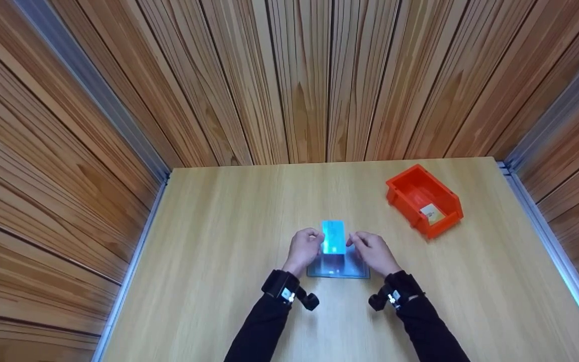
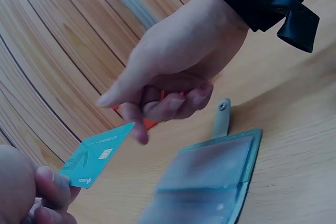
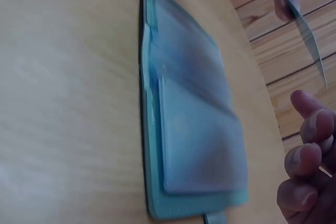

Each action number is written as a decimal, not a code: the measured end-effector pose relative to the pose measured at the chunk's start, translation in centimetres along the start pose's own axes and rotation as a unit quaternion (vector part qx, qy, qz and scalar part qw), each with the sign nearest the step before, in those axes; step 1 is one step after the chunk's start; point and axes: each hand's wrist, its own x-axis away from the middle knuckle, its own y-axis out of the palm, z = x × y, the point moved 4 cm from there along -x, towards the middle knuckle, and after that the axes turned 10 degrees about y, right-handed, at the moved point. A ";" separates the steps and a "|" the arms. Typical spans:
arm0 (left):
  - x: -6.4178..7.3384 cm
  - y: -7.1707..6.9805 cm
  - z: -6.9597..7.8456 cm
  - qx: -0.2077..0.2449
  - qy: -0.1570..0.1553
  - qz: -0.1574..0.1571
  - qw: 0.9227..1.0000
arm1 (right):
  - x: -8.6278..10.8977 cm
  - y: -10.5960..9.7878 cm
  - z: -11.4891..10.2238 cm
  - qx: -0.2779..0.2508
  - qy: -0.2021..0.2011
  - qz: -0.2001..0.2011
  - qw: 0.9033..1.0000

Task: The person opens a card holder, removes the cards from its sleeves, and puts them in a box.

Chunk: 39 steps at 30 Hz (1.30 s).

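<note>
A teal bank card [image 1: 333, 237] with a chip is pinched along one edge by my left hand [image 1: 305, 250], above an opened card holder [image 1: 339, 269]. In the left wrist view, the card [image 2: 97, 154] slants upward from the fingers. My right hand [image 1: 372, 253] is close to the card's other side; the right wrist view shows a gap between its loosely bent fingers [image 3: 307, 161] and the card [image 3: 307, 35]. The teal card holder [image 3: 202, 135] lies flat on the table, its clear plastic sleeves facing up and a snap strap [image 2: 222, 118] sticking out.
An orange-red plastic bin [image 1: 422, 201] with a pale label inside stands at the back right of the wooden table [image 1: 229, 216]. Wood-panelled walls [image 1: 299, 90] with metal edge strips surround the table on the back and sides.
</note>
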 end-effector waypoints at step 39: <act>0.3 0.5 -1.4 -0.212 0.095 -0.005 0.973 | -0.2 -0.9 -0.2 -0.028 -0.012 0.006 1.000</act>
